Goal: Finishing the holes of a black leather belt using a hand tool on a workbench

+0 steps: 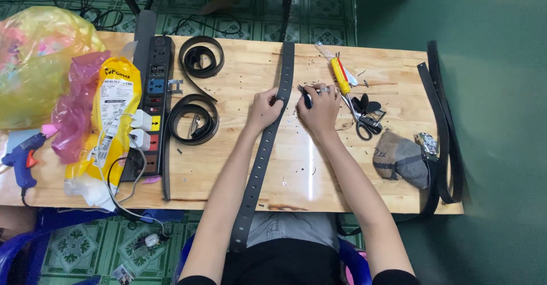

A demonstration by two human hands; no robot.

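**Two hands working one punched belt strap on a wooden tabletop**

I am logging the scene as it is showing from the head camera.

- Long dark belt strap (268,142): lying across the middle of the tabletop (296,171), running from the far edge toward me and hanging over the near edge; a row of holes is showing along its near half.
- Left hand (263,109): resting on the strap, its fingers (276,99) curling closed over the strap's edge and pinning it down.
- Right hand (322,107): sitting just right of the strap, its fingers closing around a small dark tool (306,98) whose tip is pointing toward the strap.
- Yellow-handled screwdriver (341,75): lying just beyond the right hand.
- Scissors (364,124): lying just right of the right hand, beside small black scraps.
- Grey cloth bundle (400,158): sitting near the right edge, with a metal buckle (427,145) touching it.
- More dark straps (447,125): draping along the right edge.
- Two coiled belts (196,91): lying left of the long strap, one behind the other.
- Black power strip (152,105): lying left of the coils, with white plugs in it.
- Yellow packet (114,114), pink and yellow plastic bags (40,62), and a blue glue gun (20,159): crowding the left end.
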